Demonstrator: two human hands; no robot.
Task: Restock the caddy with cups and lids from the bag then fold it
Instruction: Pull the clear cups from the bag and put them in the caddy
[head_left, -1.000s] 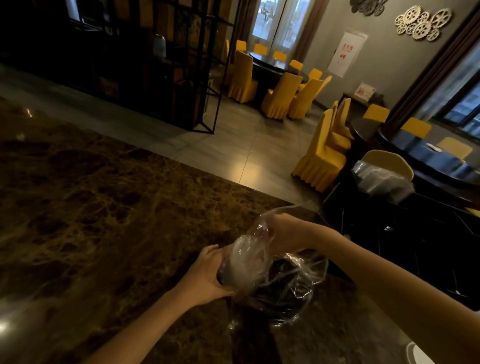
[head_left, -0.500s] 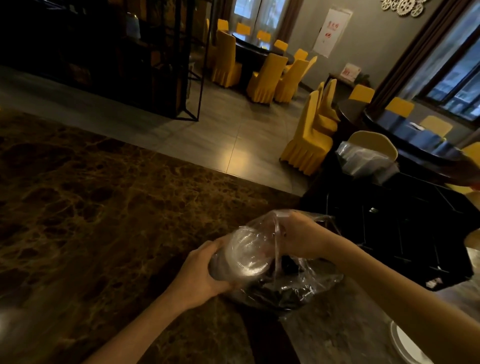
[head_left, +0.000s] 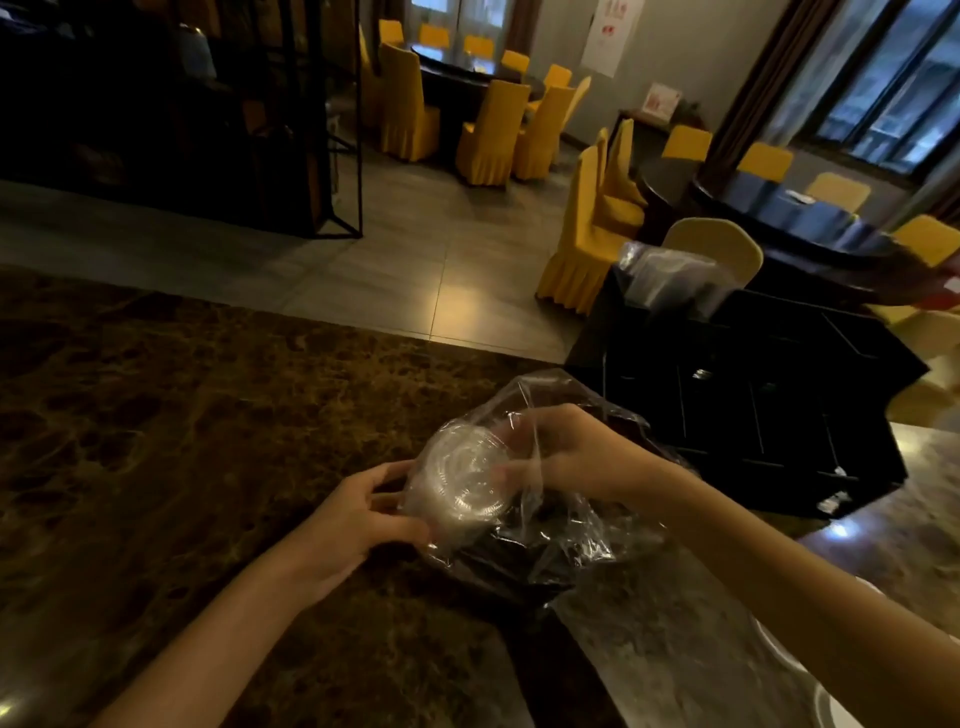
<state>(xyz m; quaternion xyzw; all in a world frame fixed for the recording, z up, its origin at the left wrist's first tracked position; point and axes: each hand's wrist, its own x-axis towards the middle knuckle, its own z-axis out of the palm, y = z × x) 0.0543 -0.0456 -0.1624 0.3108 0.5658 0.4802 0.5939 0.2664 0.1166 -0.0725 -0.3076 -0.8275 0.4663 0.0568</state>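
Note:
A clear plastic bag (head_left: 582, 530) lies on the dark marble counter (head_left: 156, 441) in front of me. Inside its mouth sits a stack of clear domed lids (head_left: 462, 480), facing me. My left hand (head_left: 358, 519) grips the bag and the lid stack from the left side. My right hand (head_left: 576, 452) pinches the upper edge of the bag's opening, holding it up. The black caddy (head_left: 753, 405) with several compartments stands just behind and to the right of the bag; a bundle of clear cups (head_left: 670, 280) in plastic sticks out of its far corner.
The counter's far edge runs behind the bag, with tiled floor beyond. A white plate rim (head_left: 852, 712) shows at the bottom right. Yellow-covered chairs (head_left: 587, 234) and dark round tables stand in the room; a black metal shelf (head_left: 291, 119) is at the far left.
My view has tilted down and toward the right. The lid stack has turned to face me more and come further out of the bag's mouth. Both hands keep their hold.

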